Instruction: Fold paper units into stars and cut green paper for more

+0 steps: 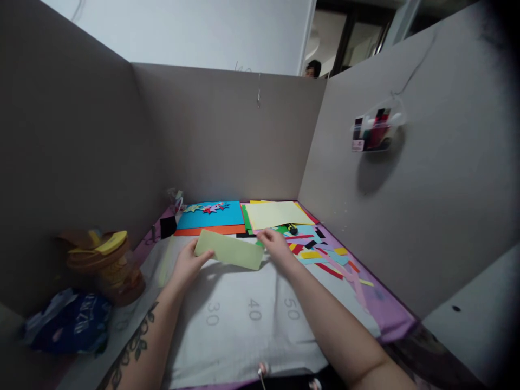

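A pale green rectangle of paper point(231, 251) is held slightly tilted above the white mat point(244, 346). My left hand point(190, 262) grips its left end, the thumb lying on the front face. At the paper's upper right corner is my right hand point(278, 249), its fingers closed in a pinch. Whether those fingers hold the corner or some small thing is hidden from me. Just beyond the hands, a pair of black and yellow scissors point(292, 229) appears to lie among coloured paper strips point(325, 257).
Blue paper point(215, 216) carrying folded paper stars point(211, 208) lies at the back, beside a pale yellow sheet point(278, 214). On the left stand a brown cup point(116, 271) and a blue packet point(71, 322). Grey partitions point(227, 130) enclose the table; a clear holder point(377, 130) hangs right.
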`<action>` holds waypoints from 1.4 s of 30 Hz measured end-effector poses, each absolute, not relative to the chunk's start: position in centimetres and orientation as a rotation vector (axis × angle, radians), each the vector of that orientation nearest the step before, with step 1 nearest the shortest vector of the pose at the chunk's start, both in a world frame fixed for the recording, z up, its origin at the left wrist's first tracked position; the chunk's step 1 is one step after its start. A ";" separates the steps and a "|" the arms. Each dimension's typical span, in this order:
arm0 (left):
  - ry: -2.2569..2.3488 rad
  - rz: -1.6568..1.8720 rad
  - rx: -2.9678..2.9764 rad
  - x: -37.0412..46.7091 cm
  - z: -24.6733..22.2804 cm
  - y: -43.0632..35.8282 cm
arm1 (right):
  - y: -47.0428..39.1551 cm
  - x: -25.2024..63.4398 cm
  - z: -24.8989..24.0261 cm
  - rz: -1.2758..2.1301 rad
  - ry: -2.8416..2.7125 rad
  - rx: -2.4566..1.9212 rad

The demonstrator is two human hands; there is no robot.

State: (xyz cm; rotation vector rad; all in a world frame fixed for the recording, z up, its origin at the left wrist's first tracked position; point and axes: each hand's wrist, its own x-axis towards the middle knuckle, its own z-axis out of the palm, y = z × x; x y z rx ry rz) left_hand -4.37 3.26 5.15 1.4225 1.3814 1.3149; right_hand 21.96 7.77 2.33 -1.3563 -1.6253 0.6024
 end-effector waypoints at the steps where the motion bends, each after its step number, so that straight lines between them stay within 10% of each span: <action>1: 1.403 1.330 1.395 -4.6 5.0 3.4 | 8.7 23.1 2.4 0.466 -1.542 -1.470; 6: 1.452 1.361 1.226 -5.1 4.4 4.0 | 13.1 29.5 2.1 0.021 -1.424 -2.182; 20: 1.944 1.334 1.391 -6.9 1.4 6.0 | 10.7 35.9 9.2 0.124 -1.769 -2.097; 31: 1.935 0.793 2.338 -3.9 1.7 4.9 | 5.5 36.1 8.1 1.139 -0.914 -0.924; 42: 1.650 0.195 2.445 -2.3 2.0 7.1 | 6.3 27.5 2.9 1.641 -0.939 -0.746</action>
